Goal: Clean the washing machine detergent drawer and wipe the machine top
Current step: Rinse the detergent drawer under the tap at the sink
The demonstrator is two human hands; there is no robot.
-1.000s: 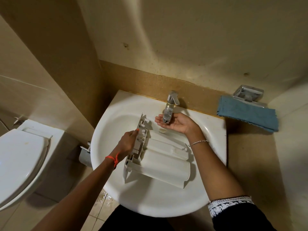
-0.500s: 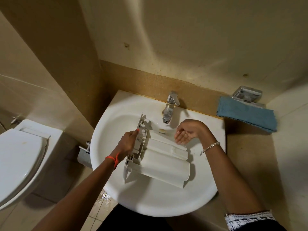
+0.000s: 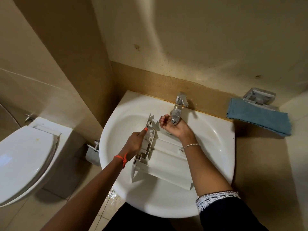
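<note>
The white detergent drawer (image 3: pixel 166 162) lies inside the white sink (image 3: pixel 215 140), its long side running from the tap end toward me. My left hand (image 3: pixel 135 144) grips the drawer's left edge near the ribbed side. My right hand (image 3: pixel 173 126) is cupped, palm up, directly under the spout of the chrome tap (image 3: pixel 178 109), holding nothing I can see. Any water flow is too faint to tell.
A folded blue cloth (image 3: pixel 259 117) lies on the counter to the right of the sink, beside a chrome soap dish (image 3: pixel 259 96). A toilet (image 3: pixel 25 157) with its lid down stands at the left. Wet floor tiles (image 3: pixel 111 197) show below the sink.
My right hand, which half a second ago was lowered palm down over the drawer, has gone back up under the tap spout, palm up. The left hand and drawer have stayed put.
</note>
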